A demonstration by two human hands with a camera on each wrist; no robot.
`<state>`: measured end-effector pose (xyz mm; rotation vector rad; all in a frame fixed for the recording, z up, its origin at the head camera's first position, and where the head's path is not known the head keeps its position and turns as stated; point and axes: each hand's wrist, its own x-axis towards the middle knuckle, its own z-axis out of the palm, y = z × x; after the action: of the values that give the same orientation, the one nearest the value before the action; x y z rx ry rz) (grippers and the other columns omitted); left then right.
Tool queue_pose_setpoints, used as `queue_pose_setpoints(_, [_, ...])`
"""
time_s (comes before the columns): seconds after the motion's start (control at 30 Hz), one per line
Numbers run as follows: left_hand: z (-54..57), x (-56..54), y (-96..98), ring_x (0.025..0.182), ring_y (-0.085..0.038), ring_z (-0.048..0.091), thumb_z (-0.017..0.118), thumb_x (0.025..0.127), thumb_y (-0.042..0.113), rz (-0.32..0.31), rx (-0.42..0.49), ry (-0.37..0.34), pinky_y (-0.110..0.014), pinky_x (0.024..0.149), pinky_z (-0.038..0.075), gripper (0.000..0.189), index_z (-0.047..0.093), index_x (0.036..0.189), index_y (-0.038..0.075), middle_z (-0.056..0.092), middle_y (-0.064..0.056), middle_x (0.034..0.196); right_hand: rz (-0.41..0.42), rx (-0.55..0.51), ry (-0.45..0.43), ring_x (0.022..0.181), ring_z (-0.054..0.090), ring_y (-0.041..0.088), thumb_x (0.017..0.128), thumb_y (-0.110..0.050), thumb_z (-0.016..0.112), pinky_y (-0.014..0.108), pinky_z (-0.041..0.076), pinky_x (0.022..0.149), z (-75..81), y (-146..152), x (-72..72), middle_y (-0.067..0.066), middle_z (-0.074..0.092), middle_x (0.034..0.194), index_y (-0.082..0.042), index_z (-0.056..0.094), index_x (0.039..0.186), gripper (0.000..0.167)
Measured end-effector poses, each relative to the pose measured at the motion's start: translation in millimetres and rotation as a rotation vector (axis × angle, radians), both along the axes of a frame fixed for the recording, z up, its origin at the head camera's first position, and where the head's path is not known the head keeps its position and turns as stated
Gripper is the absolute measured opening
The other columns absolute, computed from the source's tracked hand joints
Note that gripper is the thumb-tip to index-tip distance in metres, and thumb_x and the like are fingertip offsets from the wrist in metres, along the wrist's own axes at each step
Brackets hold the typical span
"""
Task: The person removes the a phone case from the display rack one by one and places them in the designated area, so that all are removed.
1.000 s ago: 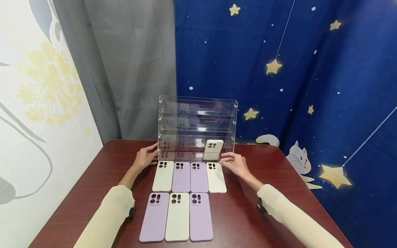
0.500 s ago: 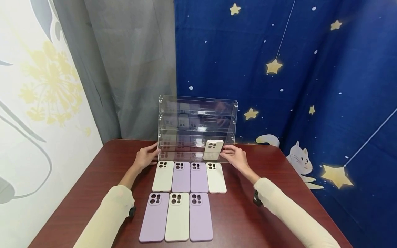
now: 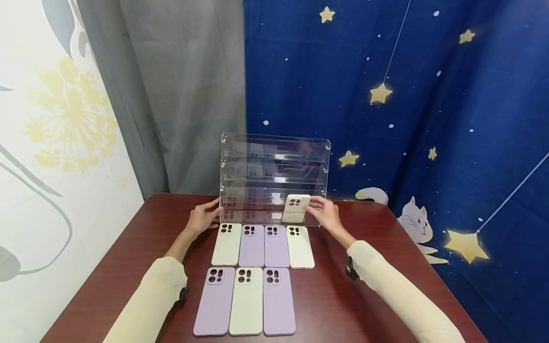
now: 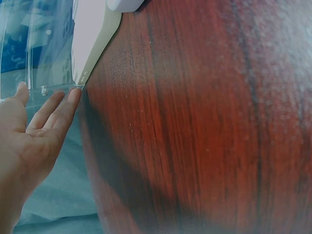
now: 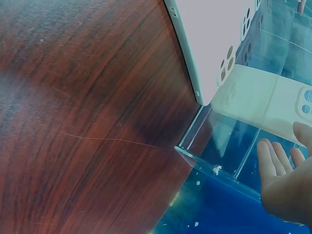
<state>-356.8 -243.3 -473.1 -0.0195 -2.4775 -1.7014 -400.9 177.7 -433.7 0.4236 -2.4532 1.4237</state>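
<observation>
A clear acrylic tiered stand rises at the table's back. In its lowest tier leans a cream phone case, right of centre. My right hand reaches in at the stand's right end, its thumb and fingertips at this case's right edge; in the right wrist view the fingers are fairly straight. My left hand rests against the stand's left side panel, fingers extended. Flat before the stand lie cream cases at the ends of a row, with lilac cases between them.
A nearer row holds a lilac case, a cream case and another lilac case. The dark red wooden table ends at a grey curtain and a blue starry curtain.
My right hand has moved up and left, from beside the stand's lower right corner to the right edge of the standing cream case. My left hand and the cases look unmoved.
</observation>
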Motion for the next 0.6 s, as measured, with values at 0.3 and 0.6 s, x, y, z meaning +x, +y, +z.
queue_pose_setpoints(0.3, [-1.8,-1.4,0.0,0.111,-0.039,0.072,0.065,0.105,0.031,-0.002,-0.002,-0.006,-0.042,0.079,0.065,0.057,0.047,0.158,0.019,0.068,-0.024,0.130,-0.032,0.031,0.011,0.103,0.075,0.032,0.092,-0.005,0.078,0.032,0.064,0.084,1.9,-5.4,-2.1,0.021,0.076,0.109,0.002,0.073,0.124,0.033])
queue_pose_setpoints(0.6, [-2.4,-3.1,-1.0,0.110,-0.039,0.072,0.065,0.106,0.028,-0.001,0.004,0.000,-0.045,0.080,0.065,0.056,0.047,0.158,0.020,0.068,-0.025,0.129,-0.040,0.050,0.009,0.091,0.078,0.032,0.095,-0.009,0.076,0.018,0.061,0.066,-0.8,-5.0,-3.2,0.019,0.077,0.107,0.000,0.075,0.125,0.031])
